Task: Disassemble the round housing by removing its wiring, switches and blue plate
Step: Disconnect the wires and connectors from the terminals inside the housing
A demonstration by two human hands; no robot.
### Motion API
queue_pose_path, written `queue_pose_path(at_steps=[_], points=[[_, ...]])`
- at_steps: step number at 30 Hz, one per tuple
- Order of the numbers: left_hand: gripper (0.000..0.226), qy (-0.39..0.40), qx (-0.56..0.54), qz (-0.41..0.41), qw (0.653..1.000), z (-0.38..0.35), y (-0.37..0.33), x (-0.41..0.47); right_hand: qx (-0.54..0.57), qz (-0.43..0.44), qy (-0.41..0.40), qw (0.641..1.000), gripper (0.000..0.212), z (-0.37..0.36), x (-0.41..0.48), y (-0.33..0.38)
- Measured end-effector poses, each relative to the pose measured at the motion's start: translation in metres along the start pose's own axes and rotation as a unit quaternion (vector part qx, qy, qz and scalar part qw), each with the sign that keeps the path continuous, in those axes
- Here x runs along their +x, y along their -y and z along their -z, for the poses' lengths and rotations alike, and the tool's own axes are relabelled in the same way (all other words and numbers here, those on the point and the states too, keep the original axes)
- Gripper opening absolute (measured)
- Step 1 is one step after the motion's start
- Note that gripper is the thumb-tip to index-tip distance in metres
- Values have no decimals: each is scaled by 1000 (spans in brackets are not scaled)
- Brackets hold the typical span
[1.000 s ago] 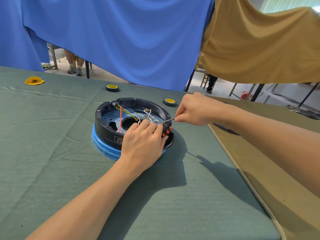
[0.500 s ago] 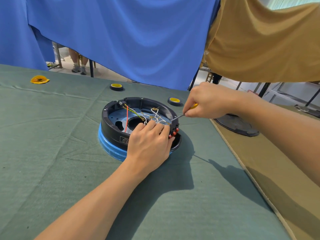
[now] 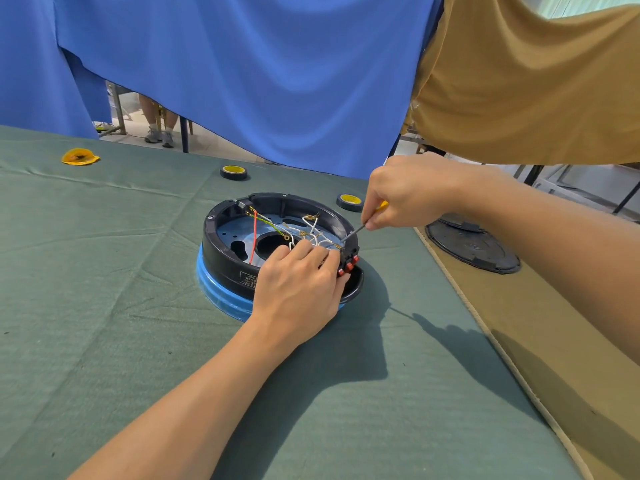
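The round housing (image 3: pixel 221 251) is set on the green cloth (image 3: pixel 104 271), approx. mid-table. Inside it, left part, a red wire (image 3: pixel 254 237) is seen over the blue plate (image 3: pixel 229 229); neither is out yet. Its near rim is held by the left hand (image 3: pixel 298 289), fingers bent over the edge & pressed together. White wires (image 3: pixel 311 230) inside aren't out yet. Red switches (image 3: pixel 348 266) sit in its right wall. A screwdriver (image 3: pixel 354 233) is pinched by the right hand (image 3: pixel 412 192), tip by the switches. Most work is prob. left.
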State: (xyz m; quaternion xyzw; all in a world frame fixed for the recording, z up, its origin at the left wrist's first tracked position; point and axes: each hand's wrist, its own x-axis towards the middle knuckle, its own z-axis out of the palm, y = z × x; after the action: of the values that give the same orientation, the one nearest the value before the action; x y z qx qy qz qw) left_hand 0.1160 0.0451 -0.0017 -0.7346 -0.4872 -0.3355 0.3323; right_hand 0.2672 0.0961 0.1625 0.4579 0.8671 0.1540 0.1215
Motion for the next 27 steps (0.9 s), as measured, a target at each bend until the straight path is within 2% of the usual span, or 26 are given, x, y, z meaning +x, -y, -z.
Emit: queue_pose_path(at_steps=[8,14,27], points=[[25,-7,0,-1,1000,0,1,0,-15,6,56,998,15,8,8,-2],[27,0,-1,0,1000,0,1,0,-72,1,60,996,18,16,18,2],[26,4,-2,1,1000,2,1,2,-80,22,46,995,20,11,19,-6]])
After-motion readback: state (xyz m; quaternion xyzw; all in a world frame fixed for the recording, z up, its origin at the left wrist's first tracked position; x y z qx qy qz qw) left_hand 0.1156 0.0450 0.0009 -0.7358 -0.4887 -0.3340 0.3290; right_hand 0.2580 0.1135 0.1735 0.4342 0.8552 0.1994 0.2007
